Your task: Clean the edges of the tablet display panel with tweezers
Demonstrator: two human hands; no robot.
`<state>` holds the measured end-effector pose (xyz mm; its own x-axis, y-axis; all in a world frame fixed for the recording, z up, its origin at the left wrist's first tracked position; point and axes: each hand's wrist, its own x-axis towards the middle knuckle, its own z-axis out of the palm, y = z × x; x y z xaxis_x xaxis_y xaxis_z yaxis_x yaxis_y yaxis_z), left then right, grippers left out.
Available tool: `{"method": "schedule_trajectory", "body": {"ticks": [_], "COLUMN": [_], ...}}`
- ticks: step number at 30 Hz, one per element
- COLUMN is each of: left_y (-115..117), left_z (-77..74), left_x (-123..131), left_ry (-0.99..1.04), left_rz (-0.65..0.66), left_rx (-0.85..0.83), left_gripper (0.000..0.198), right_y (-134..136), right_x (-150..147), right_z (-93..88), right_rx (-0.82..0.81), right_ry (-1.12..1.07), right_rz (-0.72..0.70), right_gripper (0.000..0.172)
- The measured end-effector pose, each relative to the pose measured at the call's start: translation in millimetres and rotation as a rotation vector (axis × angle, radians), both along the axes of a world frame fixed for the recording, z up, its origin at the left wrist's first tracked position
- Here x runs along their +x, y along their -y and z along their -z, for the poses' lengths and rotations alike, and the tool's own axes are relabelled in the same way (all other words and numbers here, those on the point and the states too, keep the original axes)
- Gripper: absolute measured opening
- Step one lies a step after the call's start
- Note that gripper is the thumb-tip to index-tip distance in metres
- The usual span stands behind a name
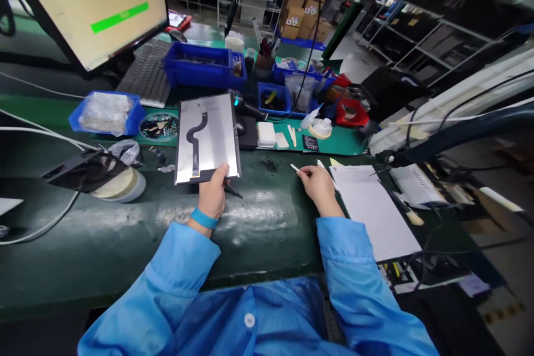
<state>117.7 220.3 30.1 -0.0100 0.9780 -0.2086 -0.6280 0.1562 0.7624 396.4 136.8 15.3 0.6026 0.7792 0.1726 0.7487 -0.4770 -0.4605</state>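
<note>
My left hand (213,192) grips the near edge of a silver tablet back panel (207,138) with a black flex cable running down it, holding it tilted above the dark green bench. A blue band circles that wrist. My right hand (317,184) rests on the bench to the right, fingers pinched on a small white strip (295,167). It lies just left of a white sheet of paper (373,208). Both arms wear blue sleeves.
A monitor (89,3) with a green bar and a keyboard (146,75) stand at the back left. Blue bins (200,64) of parts line the back. A tape roll (119,184) sits at the left; a brush (411,214) lies at the right.
</note>
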Motion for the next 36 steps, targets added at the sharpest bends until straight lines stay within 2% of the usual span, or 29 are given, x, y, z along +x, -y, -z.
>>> {"method": "schedule_trajectory", "body": {"ticks": [5,7,10,12,14,17,22,25,29,32,36], "left_y": [-2,-2,-2,-2,-2,-3,-3,-2,-2,-4,-5], "left_z": [7.4,10.2,12.8,13.3,13.0,12.4,12.1,11.8,13.2,15.1,15.2], "left_x": [1,1,-1,-2,-3,-3,-2,-1,-1,-2,-2], "left_ry": [-0.009,-0.034,-0.079,-0.102,-0.112,-0.107,-0.099,-0.092,-0.102,-0.115,-0.095], "left_rz": [-0.001,0.003,0.006,-0.001,-0.017,-0.043,-0.050,-0.033,-0.012,-0.021,-0.040], "left_rx": [0.045,0.053,0.084,0.102,0.098,0.081,0.086,0.089,0.103,0.111,0.123], "left_gripper": [0.035,0.038,0.043,0.042,0.041,0.040,0.039,0.036,0.035,0.032,0.033], "right_y": [7,9,13,17,20,26,33,35,32,29,31], "right_x": [-17,-35,-76,-102,-120,-128,-124,-131,-144,-148,-149], "right_z": [2.2,0.3,-1.3,-0.8,-0.2,-1.4,-8.0,-9.6,-11.9,-14.9,-13.5], "right_rx": [0.049,0.195,0.524,0.577,0.506,0.360,0.243,-0.019,-0.292,-0.341,-0.249], "right_ry": [-0.029,-0.132,-0.482,-0.610,-0.586,-0.426,-0.333,-0.241,-0.150,-0.145,-0.051], "right_rz": [0.012,-0.003,-0.083,-0.185,-0.311,-0.430,-0.462,-0.552,-0.539,-0.567,-0.615], "right_gripper": [0.022,0.027,0.031,0.035,0.027,0.014,0.022,0.017,0.011,0.009,0.009]}}
